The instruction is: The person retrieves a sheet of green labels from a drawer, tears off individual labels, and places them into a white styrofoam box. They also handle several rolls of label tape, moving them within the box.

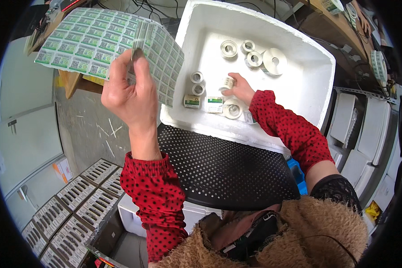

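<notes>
My left hand (131,87) is closed on the folded middle of a sheet of green and white labels (89,42), raised at the left of a white foam box (295,107). Inside that box, the fingers of my right hand (242,88) are pinched round a small label roll (228,83). Close to it lie a larger label roll (232,108) and two green-printed label rolls (214,104) (192,101). Farther back are several more rolls, among them a wide white label roll (274,61) and a narrower label roll (228,49).
A black perforated stool seat (228,169) stands between me and the foam box. At lower left are several cartons with slotted tops (76,198). Cables (149,9) hang behind the box. A wooden bench (335,22) is at the upper right, with another label roll (378,67) near it.
</notes>
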`<state>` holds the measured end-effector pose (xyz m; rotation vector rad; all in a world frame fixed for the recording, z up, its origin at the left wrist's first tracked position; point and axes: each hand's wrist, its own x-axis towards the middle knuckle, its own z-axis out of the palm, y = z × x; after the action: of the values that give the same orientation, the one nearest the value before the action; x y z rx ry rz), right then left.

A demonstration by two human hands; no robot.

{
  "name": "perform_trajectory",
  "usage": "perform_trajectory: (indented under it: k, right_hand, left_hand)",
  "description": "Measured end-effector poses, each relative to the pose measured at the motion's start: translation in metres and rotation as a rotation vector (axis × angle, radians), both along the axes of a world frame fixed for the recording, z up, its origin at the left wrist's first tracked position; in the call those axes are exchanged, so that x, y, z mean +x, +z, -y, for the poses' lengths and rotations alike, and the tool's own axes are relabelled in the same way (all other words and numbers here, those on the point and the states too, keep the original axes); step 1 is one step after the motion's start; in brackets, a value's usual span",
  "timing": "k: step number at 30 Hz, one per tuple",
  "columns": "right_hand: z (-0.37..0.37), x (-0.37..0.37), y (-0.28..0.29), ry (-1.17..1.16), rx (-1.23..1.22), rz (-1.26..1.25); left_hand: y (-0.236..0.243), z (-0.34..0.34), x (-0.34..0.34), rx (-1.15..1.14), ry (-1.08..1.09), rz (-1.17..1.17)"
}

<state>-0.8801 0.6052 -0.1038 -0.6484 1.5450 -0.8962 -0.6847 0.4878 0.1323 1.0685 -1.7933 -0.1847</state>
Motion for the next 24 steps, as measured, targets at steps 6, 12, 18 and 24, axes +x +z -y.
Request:
perform_trajectory:
  k: [6, 12, 18, 24]
  right_hand:
    - [0.004, 0.009, -0.040, 0.203, 0.014, -0.157]
    - [-0.034, -0.011, -0.023, 0.447, 0.009, -0.283]
    - [-0.056, -0.011, -0.016, 0.445, -0.015, -0.266]
    - [-0.049, -0.002, -0.015, 0.472, 0.085, -0.500]
  left_hand:
    - [-0.003, 0.001, -0.002, -0.017, -0.008, -0.018]
    - [-0.005, 0.002, 0.003, -0.027, 0.007, -0.020]
    - [-0.007, 0.003, 0.003, -0.017, 0.007, -0.035]
    - [-0.008, 0.003, 0.001, -0.023, -0.005, -0.036]
